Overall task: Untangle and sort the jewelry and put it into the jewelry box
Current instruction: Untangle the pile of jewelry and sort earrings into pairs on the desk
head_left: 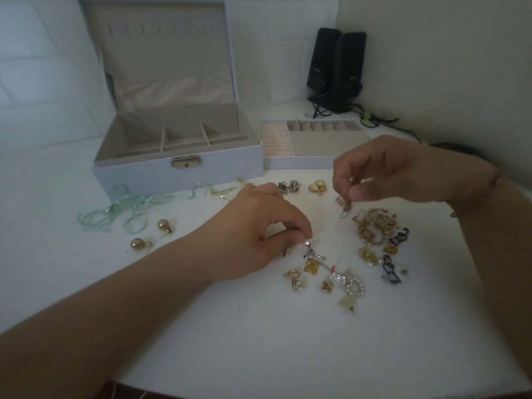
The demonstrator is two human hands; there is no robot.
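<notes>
Jewelry scattered mid-desk, toward right edge: tangled gold chain cluster (375, 228), black link earrings (391, 269), pearl heart ring (354, 286), gold ball studs (164, 226) further left. Pale grey lidded jewelry box (178, 165) open at back of white desk (259, 341), removable divided tray (313, 144) just beside it, both without jewelry inside. Left hand (259, 234) pinching small clear-stone piece (308, 243) against desk. Right hand (383, 171) holding small silver clip earring (344, 204) lifted above cluster. Hands apart. Pieces judged light, slippery, fine-linked (chains likely to snag, posts bendable); best gripped at clasp or post, not tugged at knot.
</notes>
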